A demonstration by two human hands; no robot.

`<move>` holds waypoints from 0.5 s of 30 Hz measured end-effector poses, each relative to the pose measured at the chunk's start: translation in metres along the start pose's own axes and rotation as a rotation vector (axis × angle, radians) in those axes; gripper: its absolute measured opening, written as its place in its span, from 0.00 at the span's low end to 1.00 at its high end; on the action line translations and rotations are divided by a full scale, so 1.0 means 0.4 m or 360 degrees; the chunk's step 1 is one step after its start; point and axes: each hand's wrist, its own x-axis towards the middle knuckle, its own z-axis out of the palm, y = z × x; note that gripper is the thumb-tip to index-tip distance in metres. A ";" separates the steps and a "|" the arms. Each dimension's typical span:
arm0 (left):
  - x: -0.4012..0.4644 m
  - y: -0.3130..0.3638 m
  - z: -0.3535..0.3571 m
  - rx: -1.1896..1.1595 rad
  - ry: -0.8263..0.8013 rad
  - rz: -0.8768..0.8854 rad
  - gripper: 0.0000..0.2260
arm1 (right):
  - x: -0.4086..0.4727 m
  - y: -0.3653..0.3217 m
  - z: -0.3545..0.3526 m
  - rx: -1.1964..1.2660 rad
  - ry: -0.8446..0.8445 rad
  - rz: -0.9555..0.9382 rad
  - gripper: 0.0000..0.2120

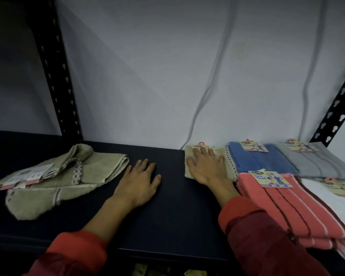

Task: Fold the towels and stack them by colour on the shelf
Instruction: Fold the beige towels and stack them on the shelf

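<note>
Bare shelf (173,206) lies between crumpled beige towel (54,180) and folded stacks (287,196); wall (147,76) blocks behind.

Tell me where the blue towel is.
The blue towel lies folded at the shelf's back right, between the beige towel and the grey towel.

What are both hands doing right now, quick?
Left hand: open, fingers flat on the bare shelf, holding nothing.
Right hand: open, fingers spread, pressing on the folded beige towel.
</note>
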 end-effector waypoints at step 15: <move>-0.122 -0.129 -0.037 0.0245 0.0330 -0.0441 0.26 | -0.072 -0.118 0.022 0.0160 0.0476 -0.0510 0.24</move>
